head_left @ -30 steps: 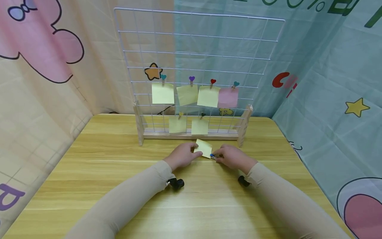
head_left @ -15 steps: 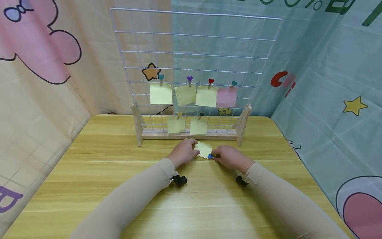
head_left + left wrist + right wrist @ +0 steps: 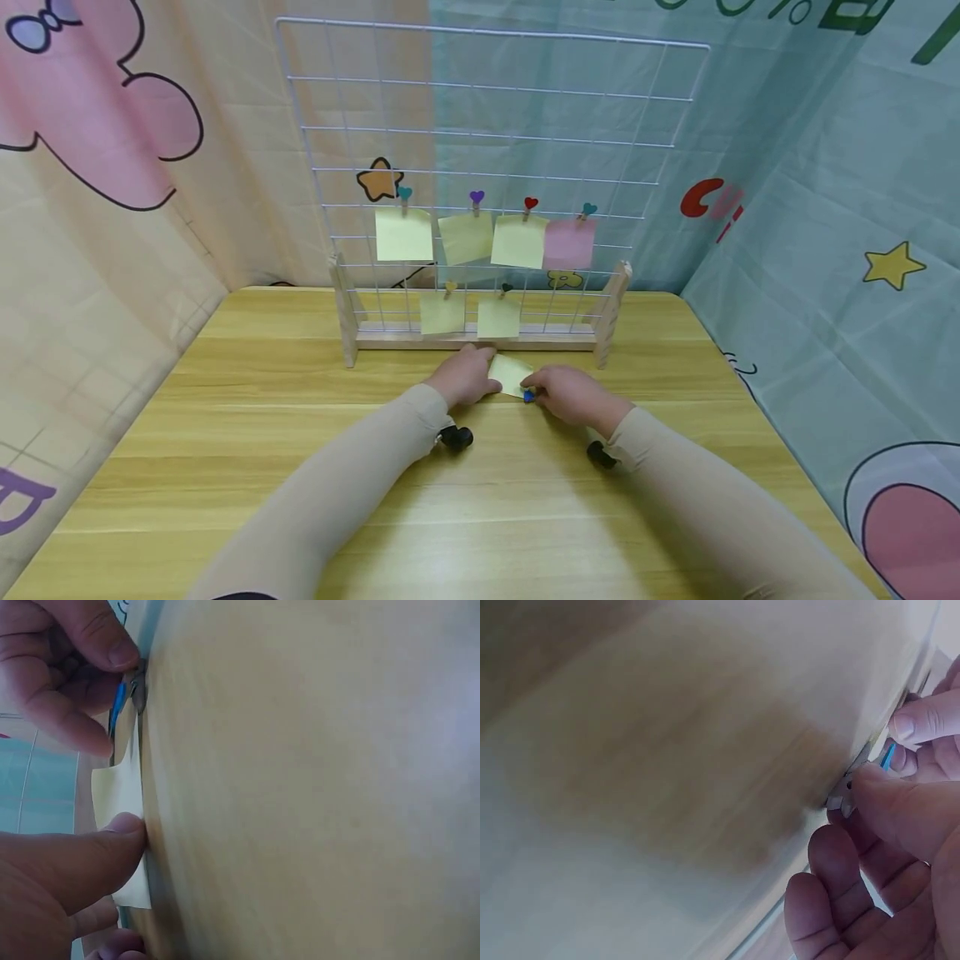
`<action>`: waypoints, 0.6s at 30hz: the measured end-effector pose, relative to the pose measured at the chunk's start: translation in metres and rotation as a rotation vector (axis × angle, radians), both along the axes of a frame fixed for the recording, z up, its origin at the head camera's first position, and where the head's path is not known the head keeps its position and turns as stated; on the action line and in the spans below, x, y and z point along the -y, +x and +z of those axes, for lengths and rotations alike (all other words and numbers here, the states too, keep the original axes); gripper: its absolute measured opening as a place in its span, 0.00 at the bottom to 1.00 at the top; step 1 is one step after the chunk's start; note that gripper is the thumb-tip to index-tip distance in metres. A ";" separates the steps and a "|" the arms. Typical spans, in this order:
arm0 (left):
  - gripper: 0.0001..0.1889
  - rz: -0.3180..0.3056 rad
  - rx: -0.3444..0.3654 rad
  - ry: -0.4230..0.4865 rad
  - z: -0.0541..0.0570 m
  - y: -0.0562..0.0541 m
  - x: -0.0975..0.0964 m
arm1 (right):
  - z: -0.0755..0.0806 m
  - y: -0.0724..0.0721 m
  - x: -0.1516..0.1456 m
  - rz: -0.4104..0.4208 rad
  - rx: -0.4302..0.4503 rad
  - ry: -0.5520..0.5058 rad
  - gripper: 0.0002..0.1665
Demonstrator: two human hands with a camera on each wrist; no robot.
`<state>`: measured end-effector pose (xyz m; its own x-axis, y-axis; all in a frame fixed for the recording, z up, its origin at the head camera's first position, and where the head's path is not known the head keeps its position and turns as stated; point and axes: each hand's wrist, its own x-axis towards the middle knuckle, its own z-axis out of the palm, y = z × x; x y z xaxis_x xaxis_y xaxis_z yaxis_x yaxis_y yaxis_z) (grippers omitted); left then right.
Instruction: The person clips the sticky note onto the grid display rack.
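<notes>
A pale yellow sticky note (image 3: 510, 374) is just above the tabletop, in front of the rack. My left hand (image 3: 462, 375) pinches its left side, the thumb lying over the face in the left wrist view. At the lower right corner of the note, my right hand (image 3: 572, 395) pinches a small clothespin (image 3: 138, 688) with a blue heart (image 3: 528, 396) on it. In the left wrist view the clothespin's end meets the edge of the note; whether it grips the paper I cannot tell. The right wrist view shows the thumb pressing the clothespin (image 3: 845, 791).
Behind the hands stands a white wire grid rack (image 3: 480, 129) on a wooden base (image 3: 540, 342). Several yellow notes (image 3: 404, 235) and a pink note (image 3: 569, 245) hang there from heart clothespins. The wooden table (image 3: 480, 517) spreads below; printed curtains (image 3: 817, 208) enclose it.
The right hand has turned the clothespin and brought it onto the note's lower right corner, its blue heart now facing forward. The left hand has shifted slightly, still pinching the note.
</notes>
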<state>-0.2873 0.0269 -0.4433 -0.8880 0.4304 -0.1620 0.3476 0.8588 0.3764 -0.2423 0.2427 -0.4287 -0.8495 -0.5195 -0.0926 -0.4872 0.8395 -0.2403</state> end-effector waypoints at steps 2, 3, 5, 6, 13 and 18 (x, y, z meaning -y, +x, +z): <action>0.41 -0.006 0.011 -0.017 0.001 -0.001 -0.001 | 0.001 0.001 0.000 0.006 0.000 0.003 0.18; 0.42 -0.009 0.017 -0.025 0.002 -0.001 -0.001 | 0.001 0.001 -0.001 0.014 -0.004 0.002 0.18; 0.42 -0.016 0.035 -0.040 0.004 -0.002 -0.002 | 0.001 0.002 -0.004 0.036 -0.014 0.001 0.16; 0.43 -0.019 0.046 -0.045 0.005 -0.002 -0.002 | 0.001 0.002 -0.005 0.048 -0.020 0.001 0.16; 0.43 -0.044 0.088 -0.042 0.008 -0.005 -0.002 | 0.002 0.003 -0.016 0.012 0.024 -0.042 0.13; 0.41 -0.022 0.095 0.011 0.007 -0.004 -0.001 | 0.003 0.003 -0.024 -0.056 0.072 -0.090 0.07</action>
<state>-0.2914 0.0274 -0.4359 -0.8590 0.4523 -0.2398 0.3291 0.8467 0.4182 -0.2389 0.2671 -0.4256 -0.8701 -0.4806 -0.1097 -0.4191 0.8383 -0.3488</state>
